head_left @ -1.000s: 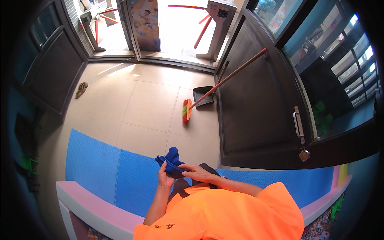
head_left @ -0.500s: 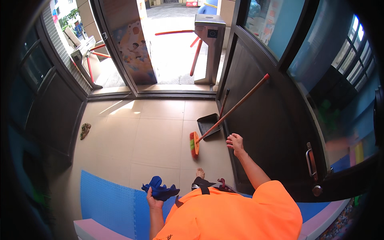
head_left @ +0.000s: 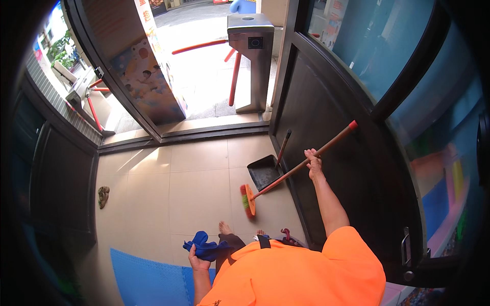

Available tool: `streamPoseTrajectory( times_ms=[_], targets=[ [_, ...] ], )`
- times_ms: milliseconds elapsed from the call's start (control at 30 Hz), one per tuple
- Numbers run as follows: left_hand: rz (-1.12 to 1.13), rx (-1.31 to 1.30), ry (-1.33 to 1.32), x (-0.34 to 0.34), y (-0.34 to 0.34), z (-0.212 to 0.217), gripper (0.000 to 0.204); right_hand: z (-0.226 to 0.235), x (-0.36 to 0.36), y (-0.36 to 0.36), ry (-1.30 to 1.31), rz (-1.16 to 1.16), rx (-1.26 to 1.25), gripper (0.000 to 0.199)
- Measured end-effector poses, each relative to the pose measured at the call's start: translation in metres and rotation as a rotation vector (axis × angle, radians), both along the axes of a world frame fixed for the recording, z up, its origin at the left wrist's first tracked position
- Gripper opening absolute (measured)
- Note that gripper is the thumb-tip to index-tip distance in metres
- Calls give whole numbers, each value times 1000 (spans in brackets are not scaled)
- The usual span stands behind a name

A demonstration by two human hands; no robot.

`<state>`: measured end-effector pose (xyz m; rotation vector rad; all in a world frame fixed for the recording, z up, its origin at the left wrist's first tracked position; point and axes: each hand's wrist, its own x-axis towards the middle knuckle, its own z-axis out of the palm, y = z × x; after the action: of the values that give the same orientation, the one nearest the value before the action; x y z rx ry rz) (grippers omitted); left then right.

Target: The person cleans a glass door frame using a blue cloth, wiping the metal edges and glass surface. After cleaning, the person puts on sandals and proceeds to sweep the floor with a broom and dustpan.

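Observation:
My left hand [head_left: 199, 261] is closed on a bunched dark blue cloth [head_left: 205, 248], held low in front of me. My right hand [head_left: 314, 164] is stretched forward, its fingers around the upper part of a broom's long handle. That broom [head_left: 248, 201] has an orange head with red and green bristles resting on the tiles. Its handle slants up to the right, to a red tip near the dark door. Just behind the broom, a black dustpan [head_left: 263, 172] sits on the floor with its own handle upright against the door.
A dark door with glass panels [head_left: 326, 117] stands along my right. A blue foam mat [head_left: 145, 278] lies at lower left. Sandals [head_left: 103, 197] rest by the left door. Beyond the raised sill [head_left: 204, 133] stands a metal turnstile [head_left: 250, 61] with red arms.
I have stepped forward toward the doorway. My right hand has reached forward and taken hold of the broom handle. The blue cloth stays in my left hand.

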<state>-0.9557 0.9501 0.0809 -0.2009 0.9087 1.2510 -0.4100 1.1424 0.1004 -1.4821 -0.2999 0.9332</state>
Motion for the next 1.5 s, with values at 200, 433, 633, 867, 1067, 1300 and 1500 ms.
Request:
streamPoseTrajectory(
  times_ms=[200,433,633,867,1067,1300,1500],
  targets=[
    [-126,11,9,-22,105,-10,46,-9,-46,27,40,-43,257,22],
    [-391,114,14,-31,237,-12,44,50,-111,65,-17,-154,270,31],
    [-500,205,40,-9,311,9,44,65,-132,55,-54,-227,251,26],
    [-599,322,-69,63,377,17,47,23,-133,27,-66,-315,251,18],
    [-888,522,155,182,436,77,32,33,-124,13,-25,-235,194,16],
    [-909,713,279,359,497,150,26,25,-92,-28,51,-126,129,14],
    [-793,942,415,493,544,170,24,21,-63,-43,33,-170,85,15]
  ],
)
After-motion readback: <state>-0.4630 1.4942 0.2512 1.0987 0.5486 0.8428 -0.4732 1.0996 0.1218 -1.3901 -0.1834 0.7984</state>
